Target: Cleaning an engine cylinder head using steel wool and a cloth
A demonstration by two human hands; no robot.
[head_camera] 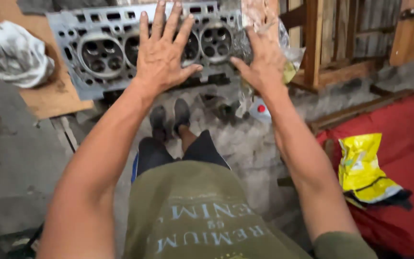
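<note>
One head camera, looking steeply down and forward.

The view comes from the person's own head: it faces down over the chest and both outstretched arms to the cylinder head (101, 52) on the bench (53, 98), with the feet on the floor far below. The left hand (161, 57) and right hand (264, 64) sit in the upper middle of the frame, at arm's length from the lens. The red seat (398, 201) fills the lower right edge. No second view exists, so nothing is shared.
</note>
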